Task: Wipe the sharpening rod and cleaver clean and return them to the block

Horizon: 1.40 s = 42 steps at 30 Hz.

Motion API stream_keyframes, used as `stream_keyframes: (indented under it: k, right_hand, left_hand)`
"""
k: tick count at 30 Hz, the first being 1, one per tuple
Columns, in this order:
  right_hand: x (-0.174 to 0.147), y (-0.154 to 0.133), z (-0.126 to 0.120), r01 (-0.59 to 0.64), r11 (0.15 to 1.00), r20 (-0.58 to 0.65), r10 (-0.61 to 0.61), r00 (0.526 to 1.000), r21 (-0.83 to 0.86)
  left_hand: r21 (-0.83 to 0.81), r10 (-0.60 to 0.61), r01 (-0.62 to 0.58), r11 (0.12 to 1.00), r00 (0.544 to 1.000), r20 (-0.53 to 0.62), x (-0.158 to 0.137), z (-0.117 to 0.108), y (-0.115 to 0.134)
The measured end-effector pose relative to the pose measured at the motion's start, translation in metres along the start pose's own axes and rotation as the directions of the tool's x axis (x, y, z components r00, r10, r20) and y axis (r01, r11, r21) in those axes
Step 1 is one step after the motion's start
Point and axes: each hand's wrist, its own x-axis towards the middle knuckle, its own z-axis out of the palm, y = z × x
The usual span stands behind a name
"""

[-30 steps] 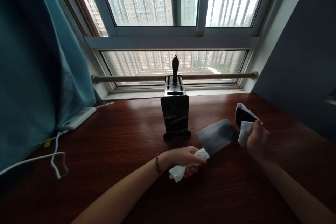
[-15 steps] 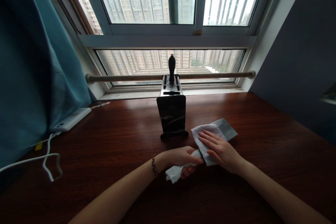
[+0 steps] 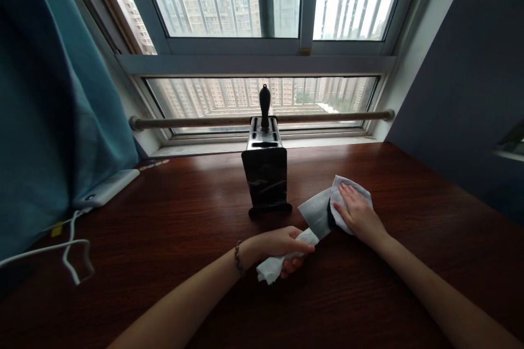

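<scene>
A cleaver lies low over the table, its broad grey blade (image 3: 317, 211) pointing to the far right. Its handle is wrapped in crumpled white tissue (image 3: 271, 269), and my left hand (image 3: 289, 248) is closed round that wrapped handle. My right hand (image 3: 360, 212) holds a white cloth (image 3: 361, 187) against the blade's far end, fingers laid along it. The cloth hides that end of the blade. Beyond my left hand stands a black and silver knife block (image 3: 266, 174) with one black handle (image 3: 265, 103) upright in its top.
The brown wooden table (image 3: 184, 202) reaches to a barred window (image 3: 229, 5) with a rail (image 3: 196, 122) across it. At left, a white power strip (image 3: 110, 188) and a white cable (image 3: 69, 253) lie by the blue curtain (image 3: 94, 103).
My right hand has slid the white cloth away from the handle, toward the blade's far right end, baring the blade's near part. My left hand keeps its hold on the wrapped handle.
</scene>
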Motion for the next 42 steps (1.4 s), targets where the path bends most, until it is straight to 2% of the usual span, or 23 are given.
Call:
stream_keyframes:
  k: [7,10,15,20,24,42]
  right_hand:
    - [-0.002,-0.011,-0.001,0.028,0.998,0.013,-0.029,0.999,0.054]
    - [-0.006,-0.027,-0.009,0.112,0.984,0.058,-0.121,0.991,0.138]
    - [-0.011,-0.052,-0.023,0.317,0.908,0.13,-0.362,0.923,0.275]
    - [-0.011,-0.055,-0.03,0.43,0.844,0.109,-0.484,0.868,0.32]
    - [-0.011,-0.055,-0.033,0.448,0.829,0.108,-0.506,0.856,0.334]
    - [-0.011,-0.056,-0.033,0.416,0.83,0.097,-0.481,0.872,0.372]
  left_hand:
    - [-0.018,-0.007,0.007,1.0,1.0,0.009,0.0,-0.001,0.0]
    - [-0.043,-0.028,0.028,0.999,1.0,0.002,0.0,-0.001,0.001]
    - [-0.056,-0.019,0.019,0.998,1.0,0.005,-0.001,0.0,0.002]
    - [-0.036,-0.018,0.018,0.999,1.0,0.002,-0.001,0.0,0.002]
    - [-0.024,-0.024,0.024,0.999,1.0,0.01,-0.001,0.0,0.002]
    - [-0.03,-0.006,0.006,1.0,1.0,0.007,0.0,0.0,0.001]
